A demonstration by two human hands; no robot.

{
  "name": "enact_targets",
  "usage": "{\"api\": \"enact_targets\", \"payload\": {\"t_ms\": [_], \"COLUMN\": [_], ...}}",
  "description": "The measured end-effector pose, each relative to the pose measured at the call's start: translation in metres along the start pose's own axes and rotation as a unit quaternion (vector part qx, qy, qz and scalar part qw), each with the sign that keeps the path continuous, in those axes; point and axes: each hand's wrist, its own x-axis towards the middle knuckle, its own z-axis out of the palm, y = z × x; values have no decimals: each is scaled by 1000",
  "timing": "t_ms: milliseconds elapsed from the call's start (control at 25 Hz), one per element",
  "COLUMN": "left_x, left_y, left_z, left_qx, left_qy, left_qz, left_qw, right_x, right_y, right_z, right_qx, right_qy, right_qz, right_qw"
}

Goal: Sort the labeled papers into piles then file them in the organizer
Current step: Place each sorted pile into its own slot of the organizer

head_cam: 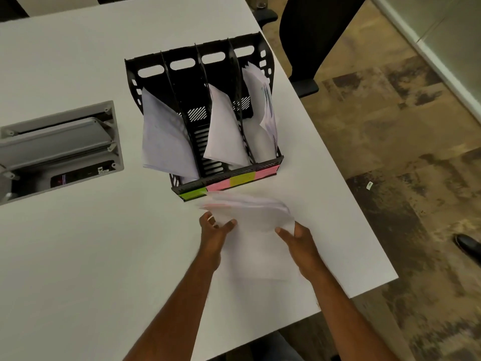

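**Q:** Hands first: what are they doing in the head view?

**A:** Both of mine grasp one blurred stack of papers just above the white table. My left hand pinches the stack's 9 o'clock edge, thumb on top, fingers curled beneath. My right hand grips the 4 o'clock corner, thumb on top; its other fingers are hidden under the sheets. A pink strip shows faintly on the top sheet; whether it is a label I cannot tell.

**Q:** Where is the stack relative to the organizer?

**A:** At 6 o'clock of the black organizer, just before its front lip and not in any slot. The organizer has four slots, fronted by coloured tabs: green, pink, yellow, pink, from 9 toward 3 o'clock.

**Q:** Contents of the slots?

**A:** The slot at 9 o'clock holds leaning filed sheets that spill past its side wall. The second slot shows only bare black plastic. The third holds a curled white sheaf. The slot at 3 o'clock holds a printed bundle leaning on the outer wall.

**Q:** Surroundings?

**A:** At 9 o'clock of the organizer, a grey cable hatch is set in the tabletop, lid open. At 1 o'clock stands a dark chair on mottled flooring. A black shoe sits at 3 o'clock of my hands.
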Motion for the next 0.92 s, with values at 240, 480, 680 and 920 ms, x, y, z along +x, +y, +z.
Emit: {"api": "enact_targets", "payload": {"t_ms": [240, 480, 680, 920], "left_x": [-26, -81, -88, -74], "left_y": [43, 67, 25, 24], "left_z": [-34, -30, -32, -37], "left_qx": [9, 4, 23, 34], "left_qy": [-131, -57, -76, -83], "left_qz": [144, 334, 298, 220], "left_qw": [981, 941, 951, 971], "right_x": [-5, -42, -59, -59], "right_y": [-49, -64, -29, -27], "right_z": [-2, 24, 65, 77], "right_qx": [24, -83, -66, -18], "right_qy": [21, 111, 134, 119], "right_qz": [-78, -360, -198, -159], "right_qw": [996, 923, 969, 980]}}
